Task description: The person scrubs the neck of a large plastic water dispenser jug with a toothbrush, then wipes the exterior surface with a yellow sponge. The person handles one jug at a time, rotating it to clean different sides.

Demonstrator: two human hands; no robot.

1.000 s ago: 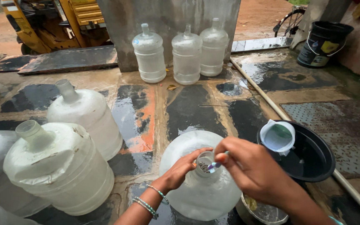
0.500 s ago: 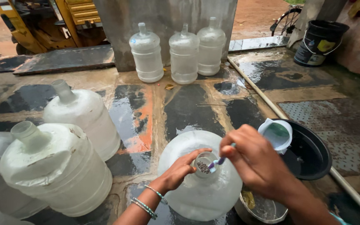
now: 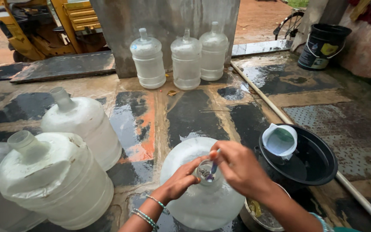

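Hands meet low in the frame's centre: your left hand (image 3: pixel 184 179) grips the big clear jug (image 3: pixel 198 193) by its neck, while your right hand (image 3: pixel 241 169), now lowered, pinches a thin stick (image 3: pixel 214 165) into its mouth.

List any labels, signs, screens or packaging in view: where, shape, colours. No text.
Label: on the side of the black bucket at far right, a yellow and white patch, roughly oval.
Nothing else: no signs or screens; the large clear water jugs, including the one the left hand and right hand work at, show no labels.
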